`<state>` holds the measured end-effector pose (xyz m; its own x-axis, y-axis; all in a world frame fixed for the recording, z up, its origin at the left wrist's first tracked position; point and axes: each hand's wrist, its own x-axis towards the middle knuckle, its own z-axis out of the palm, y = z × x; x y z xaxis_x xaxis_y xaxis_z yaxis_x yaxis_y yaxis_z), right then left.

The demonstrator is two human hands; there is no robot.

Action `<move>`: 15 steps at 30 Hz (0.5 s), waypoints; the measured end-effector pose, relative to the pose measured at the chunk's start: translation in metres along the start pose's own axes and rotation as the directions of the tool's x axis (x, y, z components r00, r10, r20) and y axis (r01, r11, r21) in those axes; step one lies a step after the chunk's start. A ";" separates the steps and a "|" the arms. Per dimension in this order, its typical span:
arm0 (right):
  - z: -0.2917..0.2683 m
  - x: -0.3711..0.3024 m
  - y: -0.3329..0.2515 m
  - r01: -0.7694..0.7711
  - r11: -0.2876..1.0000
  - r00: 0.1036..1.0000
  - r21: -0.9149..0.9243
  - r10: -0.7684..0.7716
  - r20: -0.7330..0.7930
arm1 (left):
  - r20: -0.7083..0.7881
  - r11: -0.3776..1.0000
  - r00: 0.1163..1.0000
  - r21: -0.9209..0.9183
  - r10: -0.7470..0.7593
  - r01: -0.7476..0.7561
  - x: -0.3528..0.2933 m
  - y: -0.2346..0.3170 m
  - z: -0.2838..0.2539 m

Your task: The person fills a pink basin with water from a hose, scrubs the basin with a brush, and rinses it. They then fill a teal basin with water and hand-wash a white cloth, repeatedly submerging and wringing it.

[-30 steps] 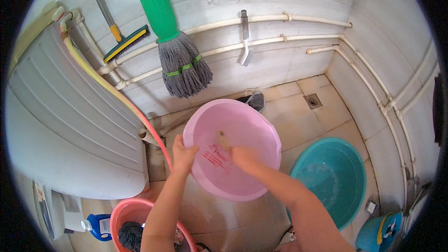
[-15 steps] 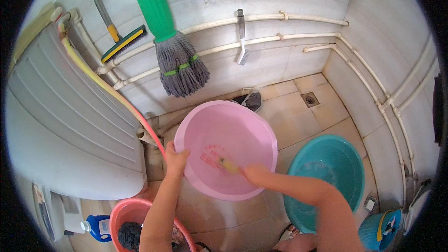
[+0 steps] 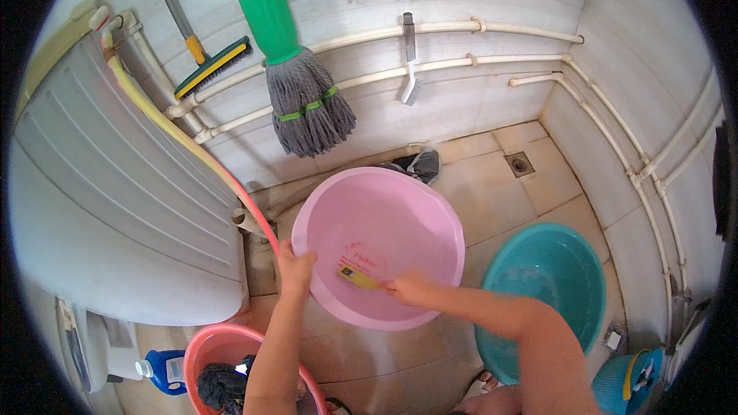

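A pink plastic basin (image 3: pixel 384 215) is tilted up off the tiled floor in the middle of the view. My left hand (image 3: pixel 294 267) grips its near-left rim. My right hand (image 3: pixel 409 289) is inside the basin near its lower edge and holds a small yellow scrubbing pad (image 3: pixel 355 277) against the inner surface, beside a red printed mark.
A teal basin (image 3: pixel 550 292) with water stands at the right. A coral basin (image 3: pixel 207 346) with dark cloth and a blue bottle (image 3: pixel 165 369) sit at lower left. A white appliance (image 3: pixel 100 215) and hose fill the left. Mop (image 3: pixel 307 107), brushes and pipes line the far wall.
My right hand has slid down and toward me inside the pink basin with the yellow pad. The basin has shifted slightly; my left hand stays on its rim.
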<state>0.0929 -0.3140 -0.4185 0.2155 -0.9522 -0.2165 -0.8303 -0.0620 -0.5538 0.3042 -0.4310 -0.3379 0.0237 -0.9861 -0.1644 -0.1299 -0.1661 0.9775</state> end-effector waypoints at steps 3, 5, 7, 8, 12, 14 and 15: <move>-0.007 -0.009 0.015 -0.223 0.975 0.972 0.011 0.222 0.081 | 0.000 0.999 1.000 -0.044 0.025 -0.025 0.000 -0.013 -0.006; 0.008 0.001 0.037 -0.247 0.969 0.963 -0.024 0.243 -0.120 | 0.009 0.995 0.999 -0.095 0.031 -0.030 -0.003 -0.012 -0.007; 0.002 0.017 0.039 -0.286 0.955 0.957 -0.077 0.281 -0.067 | 0.003 0.996 1.000 -0.087 0.002 -0.002 -0.004 -0.010 -0.006; 0.000 0.025 0.040 -0.306 0.946 0.952 -0.106 0.303 -0.044 | 0.002 0.996 1.000 -0.085 -0.011 0.011 -0.003 -0.010 -0.005; 0.020 0.050 0.027 -0.148 0.988 0.987 -0.042 0.145 -0.068 | -0.016 0.996 0.999 -0.079 0.032 -0.033 -0.001 -0.013 -0.001; 0.012 0.046 -0.017 -0.131 0.991 0.990 0.005 0.131 0.060 | -0.016 0.992 0.999 -0.121 0.034 -0.036 -0.001 -0.021 -0.007; 0.009 0.037 -0.027 -0.051 0.998 0.997 -0.040 0.054 0.063 | -0.033 0.994 0.999 -0.113 0.005 -0.009 -0.003 -0.020 -0.010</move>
<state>0.1279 -0.3448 -0.4191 0.2027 -0.9333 -0.2964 -0.8604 -0.0252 -0.5090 0.3162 -0.4248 -0.3559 0.0555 -0.9864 -0.1549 -0.0176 -0.1560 0.9876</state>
